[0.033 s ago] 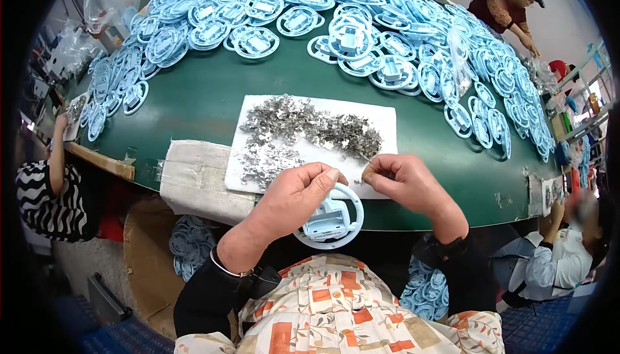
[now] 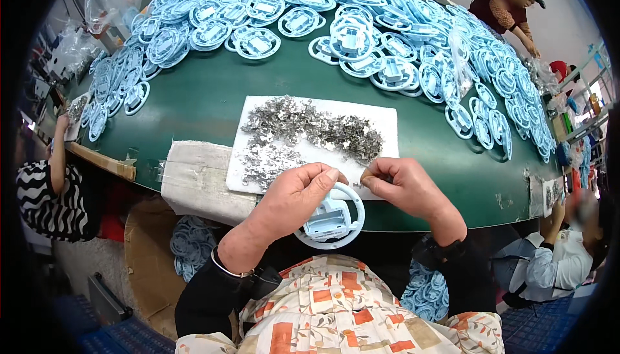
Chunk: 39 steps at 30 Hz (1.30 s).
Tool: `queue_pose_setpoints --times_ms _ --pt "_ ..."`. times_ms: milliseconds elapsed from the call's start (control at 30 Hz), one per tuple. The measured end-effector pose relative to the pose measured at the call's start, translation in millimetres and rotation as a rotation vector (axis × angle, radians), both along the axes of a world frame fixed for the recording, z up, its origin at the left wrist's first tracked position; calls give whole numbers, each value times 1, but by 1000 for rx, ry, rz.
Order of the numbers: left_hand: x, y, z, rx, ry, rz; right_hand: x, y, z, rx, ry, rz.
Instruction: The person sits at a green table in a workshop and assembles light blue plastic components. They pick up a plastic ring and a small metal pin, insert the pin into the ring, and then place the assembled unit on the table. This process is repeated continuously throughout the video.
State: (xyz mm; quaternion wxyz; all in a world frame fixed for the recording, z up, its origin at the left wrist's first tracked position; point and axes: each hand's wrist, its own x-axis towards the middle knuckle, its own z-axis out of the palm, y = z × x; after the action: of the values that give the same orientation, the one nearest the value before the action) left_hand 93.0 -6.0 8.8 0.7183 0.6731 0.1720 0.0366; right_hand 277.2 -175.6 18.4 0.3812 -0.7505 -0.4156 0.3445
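My left hand (image 2: 294, 196) holds a light blue ring-shaped plastic part (image 2: 332, 221) at the near edge of the green round table (image 2: 194, 102). Its fingers curl over the ring's top. My right hand (image 2: 403, 186) is just to the right of it, with its fingertips pinched on a small metal piece at the edge of a white sheet (image 2: 381, 121). A pile of small grey metal clips (image 2: 303, 124) lies spread over that sheet, directly beyond both hands.
Many light blue ring parts (image 2: 361, 24) cover the table's far half and right side. A taped white block (image 2: 197, 176) lies left of the sheet. A person in striped sleeves (image 2: 39, 199) sits at left, another (image 2: 555, 257) at lower right, a third (image 2: 504, 5) stands far right.
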Motion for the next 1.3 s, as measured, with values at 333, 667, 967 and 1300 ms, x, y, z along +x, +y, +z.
queue_pose_setpoints --times_ms 333,667,967,1300 --pt "2 -2 0 -244 -48 136 -20 -1 -2 16 -268 -48" --pt "5 -11 2 -204 -92 260 -27 -24 -2 161 261 -151" --pt "-7 -19 5 -199 23 5 -25 -37 -1 81 646 -17" --pt "-25 -30 -10 -218 102 -82 -11 -18 -5 134 -371 -209"
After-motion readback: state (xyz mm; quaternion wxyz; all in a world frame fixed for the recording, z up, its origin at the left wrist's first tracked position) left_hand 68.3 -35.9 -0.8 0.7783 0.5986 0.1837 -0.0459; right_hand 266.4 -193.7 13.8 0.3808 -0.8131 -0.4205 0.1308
